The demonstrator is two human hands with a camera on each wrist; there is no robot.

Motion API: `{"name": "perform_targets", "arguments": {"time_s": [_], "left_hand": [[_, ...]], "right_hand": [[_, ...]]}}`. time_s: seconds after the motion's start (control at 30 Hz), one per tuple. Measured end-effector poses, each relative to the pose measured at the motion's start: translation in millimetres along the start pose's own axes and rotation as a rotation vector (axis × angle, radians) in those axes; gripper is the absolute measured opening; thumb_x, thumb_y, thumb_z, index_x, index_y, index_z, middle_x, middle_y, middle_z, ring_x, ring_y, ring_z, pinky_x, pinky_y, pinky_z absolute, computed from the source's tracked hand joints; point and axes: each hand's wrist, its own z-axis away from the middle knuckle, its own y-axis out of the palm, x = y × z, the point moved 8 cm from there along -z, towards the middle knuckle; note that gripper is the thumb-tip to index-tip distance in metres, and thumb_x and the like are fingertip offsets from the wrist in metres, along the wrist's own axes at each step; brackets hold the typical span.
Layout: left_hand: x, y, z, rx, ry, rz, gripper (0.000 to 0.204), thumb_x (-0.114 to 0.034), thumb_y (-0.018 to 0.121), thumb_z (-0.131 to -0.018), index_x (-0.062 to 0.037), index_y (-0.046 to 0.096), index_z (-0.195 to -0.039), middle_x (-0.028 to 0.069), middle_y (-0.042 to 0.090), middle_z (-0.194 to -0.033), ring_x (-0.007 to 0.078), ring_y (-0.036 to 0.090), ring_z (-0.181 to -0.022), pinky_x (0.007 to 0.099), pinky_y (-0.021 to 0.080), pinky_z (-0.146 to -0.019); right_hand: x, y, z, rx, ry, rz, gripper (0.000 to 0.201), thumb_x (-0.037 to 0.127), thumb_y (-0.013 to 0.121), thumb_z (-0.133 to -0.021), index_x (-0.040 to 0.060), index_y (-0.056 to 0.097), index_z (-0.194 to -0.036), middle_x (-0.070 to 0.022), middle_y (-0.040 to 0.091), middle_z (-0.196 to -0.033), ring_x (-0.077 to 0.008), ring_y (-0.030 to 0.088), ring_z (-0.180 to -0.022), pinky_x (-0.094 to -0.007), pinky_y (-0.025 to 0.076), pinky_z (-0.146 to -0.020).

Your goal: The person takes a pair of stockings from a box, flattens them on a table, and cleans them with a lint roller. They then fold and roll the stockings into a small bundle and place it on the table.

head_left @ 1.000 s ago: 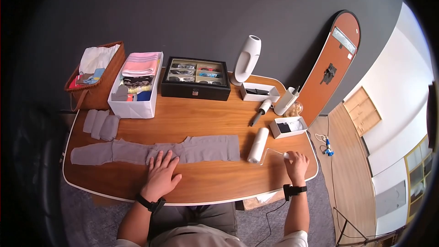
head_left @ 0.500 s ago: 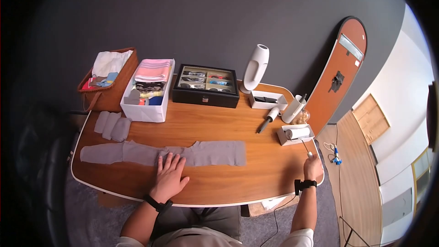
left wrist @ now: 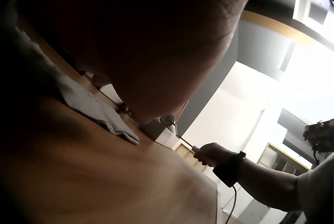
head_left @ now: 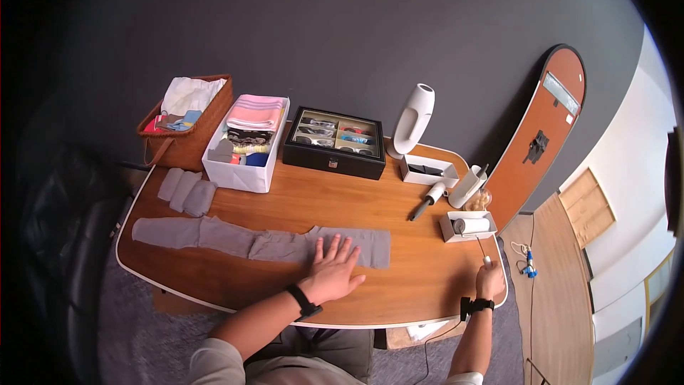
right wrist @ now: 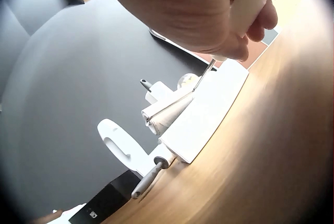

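Grey garment pieces (head_left: pixel 228 237) lie flat in a long strip across the table. The left hand (head_left: pixel 333 269) rests on the strip's right part, palm down with fingers spread. At the table's right edge the right hand (head_left: pixel 489 282) grips the white handle of a lint roller, whose white roll (head_left: pixel 472 226) sits at the small white box (head_left: pixel 449 234). In the right wrist view the right hand (right wrist: pixel 209 20) holds that handle (right wrist: pixel 253 4), and a thin metal rod runs to the roll (right wrist: pixel 169 112) over the box (right wrist: pixel 209 114).
Rolled grey items (head_left: pixel 187 191) lie at the left, by a brown basket (head_left: pixel 187 146) and a white box of folded cloths (head_left: pixel 238 177). Behind stand a black glasses case (head_left: pixel 333 162) and a white device (head_left: pixel 413 122). A second roller (head_left: pixel 427 201) lies near a white tray (head_left: pixel 429 179).
The lint roller has moved from the table onto the small box at the right, still held by the right hand. The left hand has slid rightward along the grey strip.
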Motion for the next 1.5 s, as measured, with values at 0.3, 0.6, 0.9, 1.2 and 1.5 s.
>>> {"name": "perform_targets", "arguments": {"time_s": [0.3, 0.6, 0.9, 1.2, 1.5], "left_hand": [[-53.8, 39.9, -48.6, 0.182, 0.012, 0.057, 0.086, -0.06, 0.051, -0.109, -0.0093, 0.031, -0.175, 0.0195, 0.019, -0.185, 0.0448, 0.009, -0.171, 0.0784, 0.001, -0.129], [-69.9, 33.3, -55.6, 0.159, 0.084, 0.156, 0.085, -0.06, 0.047, -0.112, -0.008, 0.029, -0.176, 0.0187, 0.015, -0.186, 0.0403, 0.007, -0.173, 0.0719, 0.002, -0.133], [66.8, -2.2, 23.1, 0.047, -0.226, 0.037, 0.085, -0.06, 0.049, -0.111, -0.0056, 0.032, -0.174, 0.0173, 0.019, -0.186, 0.0375, 0.011, -0.172, 0.0709, 0.005, -0.133], [104.5, -9.7, 50.9, 0.039, -0.293, 0.002, 0.084, -0.06, 0.049, -0.111, -0.0117, 0.029, -0.177, 0.0129, 0.017, -0.187, 0.0369, 0.008, -0.173, 0.0722, 0.003, -0.133], [102.3, -14.6, 55.8, -0.009, -0.282, -0.015, 0.084, -0.059, 0.049, -0.111, -0.0096, 0.031, -0.175, 0.0148, 0.019, -0.186, 0.0374, 0.009, -0.173, 0.0703, 0.004, -0.134]], "right_hand": [[-8.4, 10.0, -3.4, 0.008, -0.044, 0.031, 0.02, 0.027, 0.07, -0.094, 0.011, 0.078, -0.103, -0.017, 0.082, -0.103, -0.0415, 0.079, -0.098, -0.0583, 0.058, -0.083], [-8.0, 20.3, -2.2, 0.068, -0.102, 0.007, 0.02, 0.026, 0.07, -0.095, 0.0111, 0.077, -0.106, -0.0169, 0.081, -0.103, -0.0413, 0.078, -0.098, -0.0579, 0.059, -0.086], [-6.9, 29.2, -3.1, 0.093, -0.139, 0.062, 0.023, 0.032, 0.069, -0.099, 0.0117, 0.076, -0.106, -0.0158, 0.081, -0.106, -0.0404, 0.077, -0.101, -0.0584, 0.059, -0.085], [-11.4, 46.7, -8.3, 0.061, -0.16, 0.067, 0.028, 0.035, 0.069, -0.1, 0.0091, 0.076, -0.106, -0.0187, 0.079, -0.107, -0.0428, 0.076, -0.103, -0.0589, 0.06, -0.086], [-11.5, 46.8, -8.1, 0.105, -0.145, 0.079, 0.031, 0.034, 0.067, -0.1, 0.0069, 0.077, -0.111, -0.0205, 0.077, -0.114, -0.0439, 0.075, -0.107, -0.0586, 0.061, -0.091]]}}
